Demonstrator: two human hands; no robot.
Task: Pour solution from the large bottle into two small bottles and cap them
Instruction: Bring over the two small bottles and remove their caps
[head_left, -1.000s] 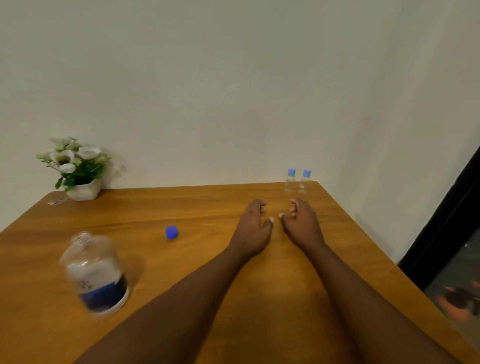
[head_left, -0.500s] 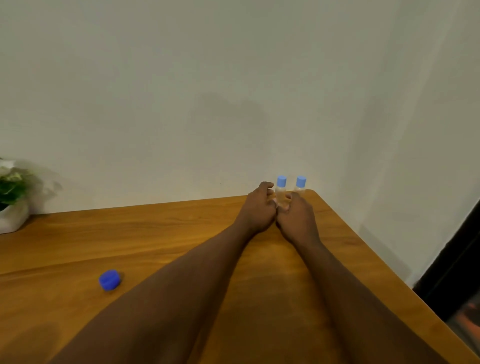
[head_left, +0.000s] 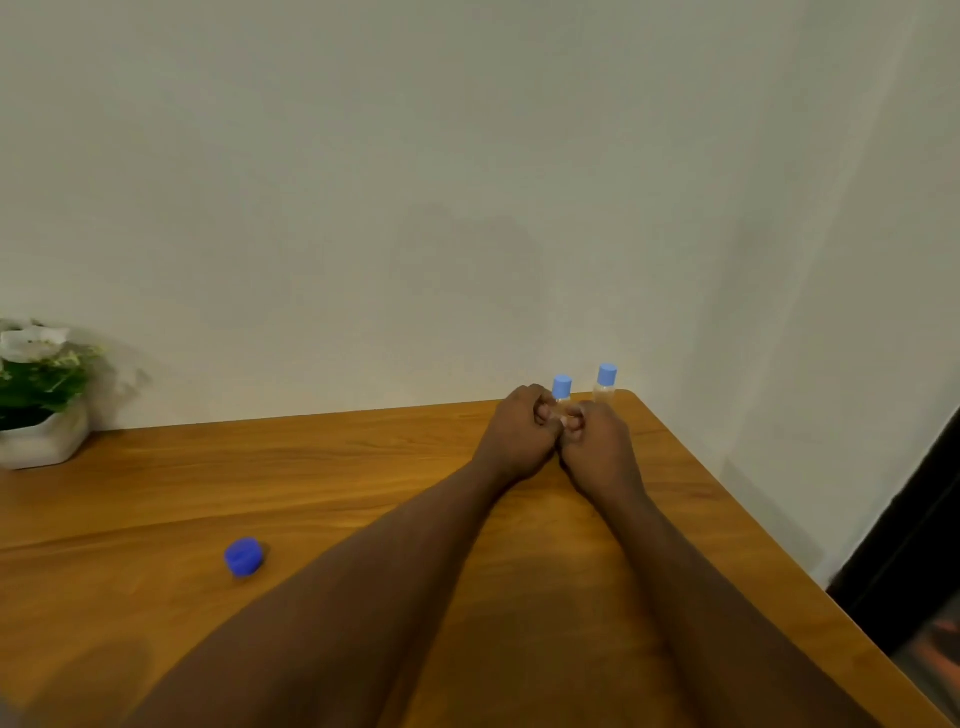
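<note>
Two small bottles (head_left: 562, 387): left hand (head_left: 519, 434) grips one, right hand (head_left: 598, 444) the other; one blue cap (head_left: 243, 556) apart.

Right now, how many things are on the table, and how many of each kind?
small bottles: 2
loose blue cap: 1
potted plant: 1
Total: 4

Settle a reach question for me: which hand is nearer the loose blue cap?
Left. The left hand is beyond and right of the loose blue cap; the right hand lies beside that hand, farther right.
</note>
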